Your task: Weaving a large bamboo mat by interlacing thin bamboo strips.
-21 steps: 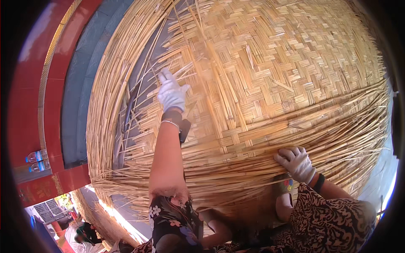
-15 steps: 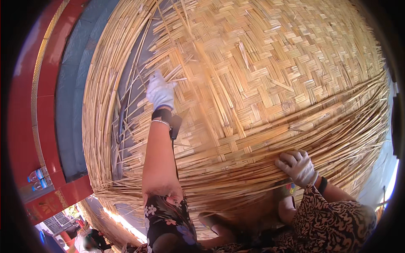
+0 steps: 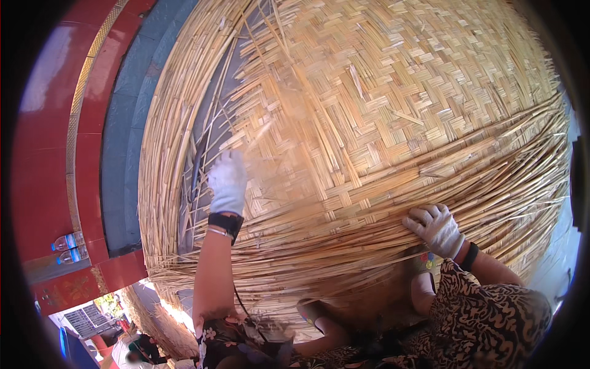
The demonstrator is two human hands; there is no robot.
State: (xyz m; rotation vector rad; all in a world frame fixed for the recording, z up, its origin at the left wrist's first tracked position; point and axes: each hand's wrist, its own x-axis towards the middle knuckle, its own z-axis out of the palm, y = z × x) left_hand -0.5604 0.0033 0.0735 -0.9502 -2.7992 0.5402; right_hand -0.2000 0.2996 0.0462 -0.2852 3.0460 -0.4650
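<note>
**Woven reed mat on tiled floor: position of hands**

Blue-grey tiled floor [image 3: 126,141] at left, bordered by a red glossy step [image 3: 52,123] with a thin gold strip; two small bottles [image 3: 66,248] set at the foot of that step

Woven reed mat [image 3: 399,92] spread across most of the view, plaited in a herringbone pattern over the upper and right area. Loose unwoven reed strips [image 3: 166,123] curving along the left edge of the mat and bundled in long runs across the lower edge

Left hand [image 3: 228,181], in a white glove, placed at the left edge of the woven area, fingers pointing up and curled onto the strips; whether closed around a strip cannot be told, owing to blur. Dark wristband [image 3: 225,221] and thin bangle just below the glove, bare forearm running down to a floral sleeve

Right hand [image 3: 435,228], also white-gloved, laid on the lower right part of the mat, fingers spread and bent over the bundled strips, pressing on them rather than gripping. Dark band at that wrist, patterned brown-and-black sleeve [image 3: 491,313] behind it

Both hands well apart, each in contact with the mat
</note>
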